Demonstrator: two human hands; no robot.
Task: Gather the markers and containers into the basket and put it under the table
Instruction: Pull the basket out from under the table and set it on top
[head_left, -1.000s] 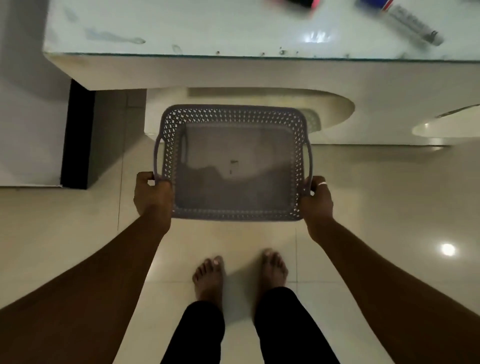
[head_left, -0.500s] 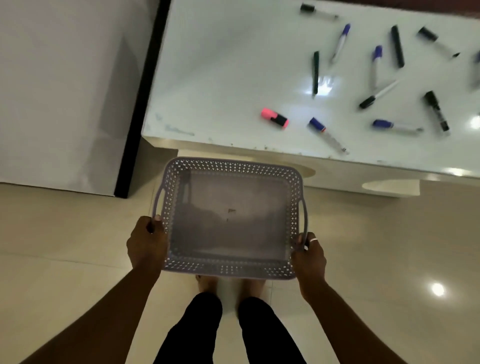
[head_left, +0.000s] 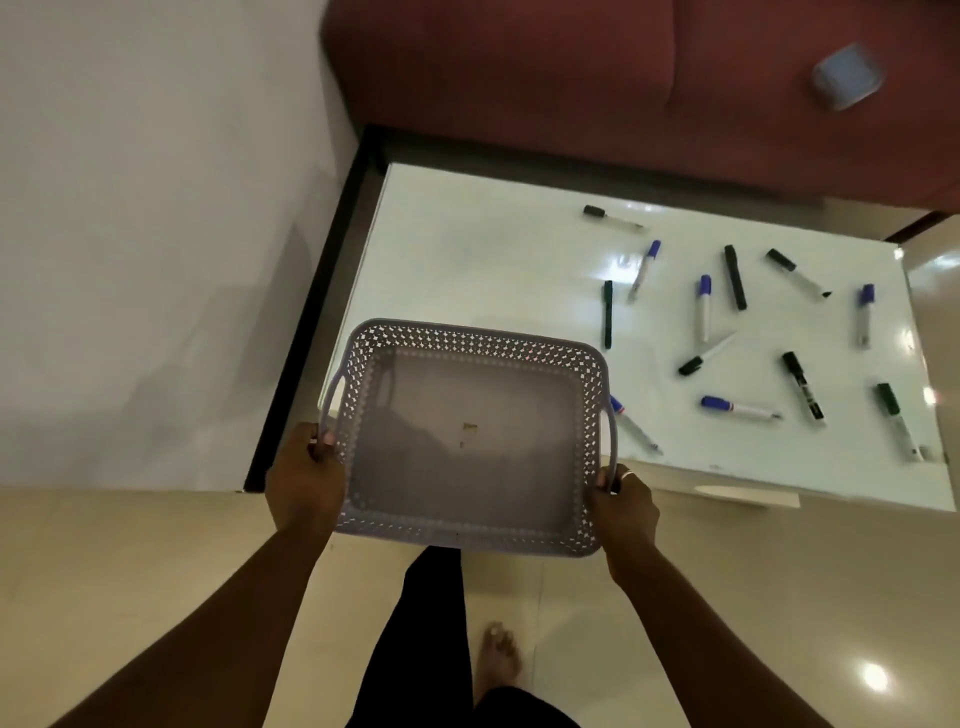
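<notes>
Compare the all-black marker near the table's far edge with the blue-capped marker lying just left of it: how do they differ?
The all-black marker is dark along its whole length; the blue-capped marker has a pale barrel under a blue cap. The all-black marker tilts slightly, top leaning left, while the blue-capped marker lies nearly straight away from the person. Both rest flat on the white table, untouched and apart.

glossy cream tiled floor (head_left: 779, 597) with lamp glare; plain white wall (head_left: 156, 208) at left; dark red sofa (head_left: 571, 78) behind white desk (head_left: 467, 249).
</notes>
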